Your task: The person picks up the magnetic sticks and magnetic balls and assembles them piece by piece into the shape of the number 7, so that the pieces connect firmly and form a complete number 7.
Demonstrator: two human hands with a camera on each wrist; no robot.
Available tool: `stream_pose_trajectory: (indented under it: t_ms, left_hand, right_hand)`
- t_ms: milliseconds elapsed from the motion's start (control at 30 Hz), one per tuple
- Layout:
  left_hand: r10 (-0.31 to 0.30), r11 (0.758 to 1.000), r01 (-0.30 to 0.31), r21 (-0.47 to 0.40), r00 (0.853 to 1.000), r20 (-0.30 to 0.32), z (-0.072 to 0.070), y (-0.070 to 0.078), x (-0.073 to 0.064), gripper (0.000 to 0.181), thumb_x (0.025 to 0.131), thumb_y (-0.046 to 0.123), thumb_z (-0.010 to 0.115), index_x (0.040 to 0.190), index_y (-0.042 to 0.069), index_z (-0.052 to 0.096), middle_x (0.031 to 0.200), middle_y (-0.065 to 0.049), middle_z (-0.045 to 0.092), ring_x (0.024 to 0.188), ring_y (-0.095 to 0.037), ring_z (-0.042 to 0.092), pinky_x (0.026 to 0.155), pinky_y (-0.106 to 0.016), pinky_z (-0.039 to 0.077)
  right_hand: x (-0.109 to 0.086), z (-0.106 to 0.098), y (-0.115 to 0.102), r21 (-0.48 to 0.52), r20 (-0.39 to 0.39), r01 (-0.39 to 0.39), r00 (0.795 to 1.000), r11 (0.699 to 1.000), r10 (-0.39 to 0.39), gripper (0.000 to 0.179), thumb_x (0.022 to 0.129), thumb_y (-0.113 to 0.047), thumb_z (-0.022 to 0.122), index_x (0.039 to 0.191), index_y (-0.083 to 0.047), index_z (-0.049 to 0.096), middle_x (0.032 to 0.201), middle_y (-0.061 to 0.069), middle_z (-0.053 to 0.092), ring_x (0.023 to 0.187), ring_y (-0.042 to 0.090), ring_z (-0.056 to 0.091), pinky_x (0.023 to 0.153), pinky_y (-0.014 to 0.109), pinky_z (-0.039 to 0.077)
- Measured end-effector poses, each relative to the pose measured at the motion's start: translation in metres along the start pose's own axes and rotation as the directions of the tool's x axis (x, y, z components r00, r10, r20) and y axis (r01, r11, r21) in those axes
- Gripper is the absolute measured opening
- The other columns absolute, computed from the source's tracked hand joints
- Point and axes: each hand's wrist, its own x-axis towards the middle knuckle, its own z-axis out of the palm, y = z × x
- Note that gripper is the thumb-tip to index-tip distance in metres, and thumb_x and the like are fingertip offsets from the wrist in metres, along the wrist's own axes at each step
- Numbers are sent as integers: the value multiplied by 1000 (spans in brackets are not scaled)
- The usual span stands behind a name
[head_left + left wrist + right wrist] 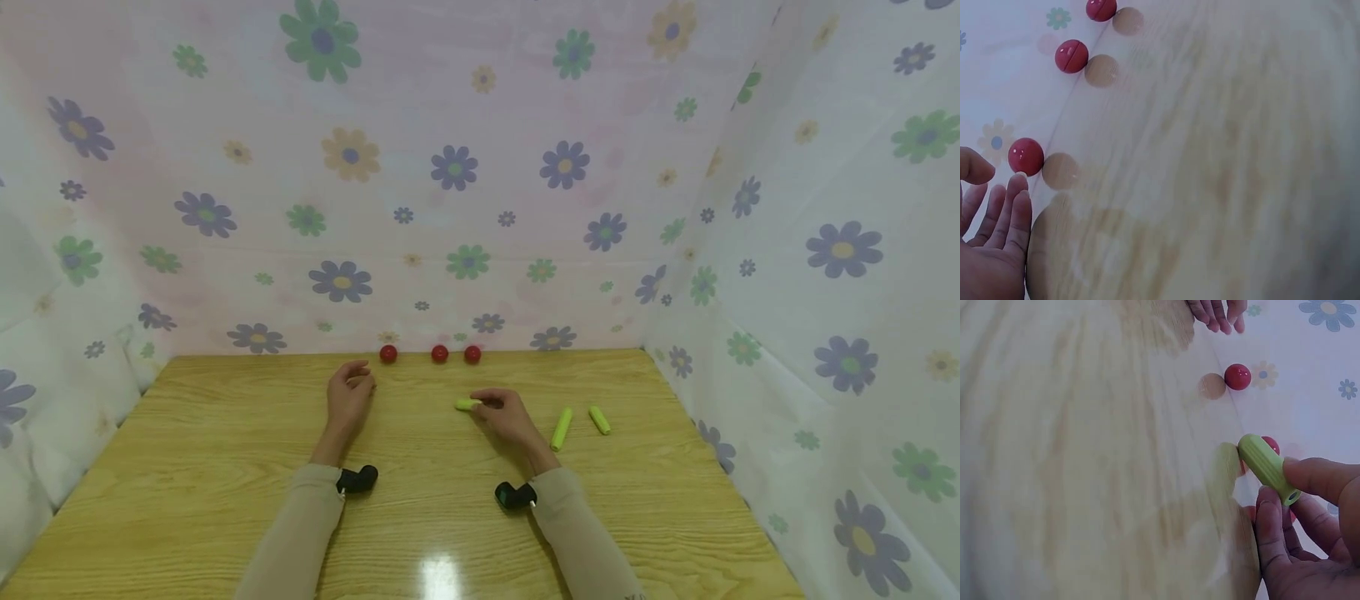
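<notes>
Flower-printed sheets [517,108] enclose a wood-grain desk [187,483]; near its middle the right hand [508,414] pinches a short green stick [1266,467], left of two other green sticks [561,429], while the left hand [350,400] rests relaxed beside three red balls [439,354]

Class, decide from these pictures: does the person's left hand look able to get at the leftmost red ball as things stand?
Probably yes: the left hand appears to hold nothing, the leftmost red ball sits close to it, and no object shows between them.
</notes>
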Motion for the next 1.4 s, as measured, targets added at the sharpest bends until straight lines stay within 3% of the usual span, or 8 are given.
stream_pose_trajectory:
  t_ms: [267,500,667,767,867,1000,1133,1400]
  left_hand:
    - [-4,997,4,74,1000,9,8,1,9,42,96,0,54,138,-2,58,129,-22,58,78,-3,55,67,-18,45]
    - [-16,997,13,73,999,34,11,3,16,40,100,4,57,139,-2,56,131,-20,55,97,-17,61,71,-15,49]
    - [-32,997,27,70,997,75,14,9,21,45,103,6,57,146,-2,50,139,-21,50,92,-17,60,68,-18,49]
    - [-28,995,16,102,993,111,15,11,24,49,104,7,57,151,-3,46,144,-24,46,93,-26,62,74,-27,53]
    - [-28,978,-5,209,987,156,15,12,28,52,104,10,57,153,-4,43,150,-30,41,117,-41,57,98,-47,52]
    - [-49,941,-31,337,973,225,17,14,33,58,106,17,55,157,-4,37,155,-39,29,143,-53,33,119,-64,30]
    - [-85,923,-23,383,961,262,19,17,36,61,106,19,53,160,1,33,157,-41,20,145,-57,28,120,-66,26]
    - [-106,898,-20,440,960,261,19,18,39,59,106,21,53,160,4,35,152,-40,22,134,-54,42,116,-63,34]
  right_hand:
    - [10,5,7,31,-15,15,1000,999,-14,24,100,-1,65,120,10,71,124,27,68,101,24,65,82,26,52]
    - [10,5,7,24,-26,-10,1000,1000,11,23,99,-7,68,120,0,74,122,18,68,96,17,60,81,25,49]
    - [10,6,7,16,-28,-3,1000,1000,3,23,98,-5,68,120,1,74,120,19,69,97,17,62,83,28,52]
    - [9,6,6,15,-29,7,1000,1000,-6,23,98,-4,68,120,2,74,120,20,70,99,19,64,85,29,54]
    - [9,7,7,19,-31,-6,1000,1000,6,23,99,-5,68,119,1,74,118,19,70,96,17,63,83,28,52]
    - [9,8,9,33,-40,-29,999,999,30,22,99,-7,69,119,0,75,117,16,68,92,15,59,80,26,49]
    - [9,8,12,44,-51,-21,998,999,23,22,99,-6,69,119,1,75,117,17,68,92,15,58,79,27,47]
    - [-1,5,-9,55,-26,-23,999,998,25,25,100,-2,65,121,9,71,112,21,67,91,18,59,78,28,48]
